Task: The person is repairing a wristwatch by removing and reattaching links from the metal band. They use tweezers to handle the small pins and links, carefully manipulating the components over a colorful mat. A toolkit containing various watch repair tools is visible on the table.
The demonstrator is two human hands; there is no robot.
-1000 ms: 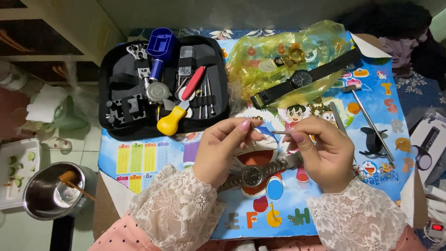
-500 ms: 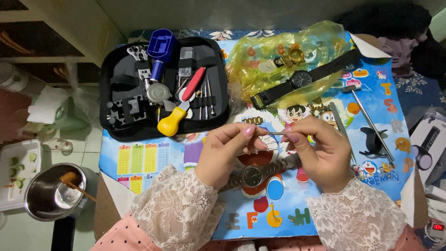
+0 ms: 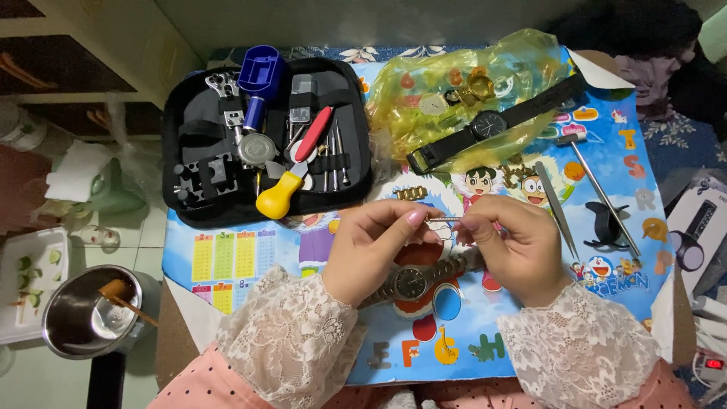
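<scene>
The left hand (image 3: pixel 375 250) and the right hand (image 3: pixel 511 246) are meeting over the middle of the table, fingertips pinched shut on the two ends of a thin metal pin (image 3: pixel 443 219), which is lying level between them. Just nearer, partly under both hands, a steel-band wristwatch (image 3: pixel 413 282) is lying face up with its dark dial showing.

Everything is resting on a colourful cartoon mat (image 3: pixel 242 261) covering the table. To the far left an open black tool case (image 3: pixel 193 144) is holding a yellow-handled tool (image 3: pixel 279 198) and a blue holder (image 3: pixel 259 72). Far and right, a black-strap watch (image 3: pixel 488 125) is lying across a yellow plastic bag (image 3: pixel 432 83). Tweezers (image 3: pixel 556 208) are lying just right of the right hand. A steel pot (image 3: pixel 79 318) is sitting on the floor at the near left.

The pin is looking slim, straight and silvery.
</scene>
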